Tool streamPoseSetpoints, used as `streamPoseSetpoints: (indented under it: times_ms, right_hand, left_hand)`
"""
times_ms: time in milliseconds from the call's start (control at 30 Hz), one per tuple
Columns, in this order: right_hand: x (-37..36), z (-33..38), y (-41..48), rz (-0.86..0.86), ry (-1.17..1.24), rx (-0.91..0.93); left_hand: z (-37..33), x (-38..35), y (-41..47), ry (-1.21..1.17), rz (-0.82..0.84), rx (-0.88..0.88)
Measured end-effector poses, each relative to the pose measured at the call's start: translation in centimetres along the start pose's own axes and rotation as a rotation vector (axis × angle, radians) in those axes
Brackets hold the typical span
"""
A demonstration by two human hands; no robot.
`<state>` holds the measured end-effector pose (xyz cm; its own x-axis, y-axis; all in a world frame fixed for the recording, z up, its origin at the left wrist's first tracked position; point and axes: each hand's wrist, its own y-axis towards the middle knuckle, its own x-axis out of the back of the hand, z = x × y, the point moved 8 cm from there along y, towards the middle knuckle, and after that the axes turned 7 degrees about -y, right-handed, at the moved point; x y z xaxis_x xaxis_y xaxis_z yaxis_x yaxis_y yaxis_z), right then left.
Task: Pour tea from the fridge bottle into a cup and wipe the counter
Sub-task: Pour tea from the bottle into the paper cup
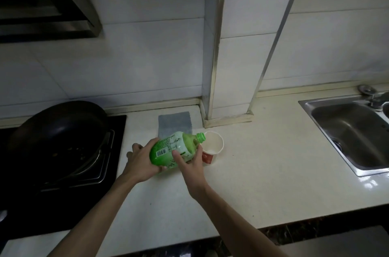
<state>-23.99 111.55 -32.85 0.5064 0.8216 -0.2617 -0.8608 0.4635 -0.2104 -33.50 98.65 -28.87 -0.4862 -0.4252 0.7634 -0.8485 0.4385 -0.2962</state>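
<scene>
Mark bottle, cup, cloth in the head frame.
bottle [168, 145]: head view, on the label at mid-body.
cup [214, 142]: head view, on the inner wall.
cloth [174, 121]: head view, middle of the part that shows.

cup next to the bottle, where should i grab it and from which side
Wrap the outer wall of the cup just below the rim, coming from its right. It stands upright and open, and the tilted bottle, held by the left hand and right hand, crowds its left side.
</scene>
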Motion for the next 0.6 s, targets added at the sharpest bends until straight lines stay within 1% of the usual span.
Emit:
streamPoseSetpoints:
  times_ms: [133,600]
  right_hand:
    - [-0.1,-1.0,0.7,-0.002,0.102,-0.039]
    - [0.1,-1.7,2.0,0.02,0.289,-0.149]
  left_hand:
    - [-0.2,-0.1,0.3,0.079,0.012,0.031]
    - [-1.6,-0.1,1.1,0.224,0.002,0.098]
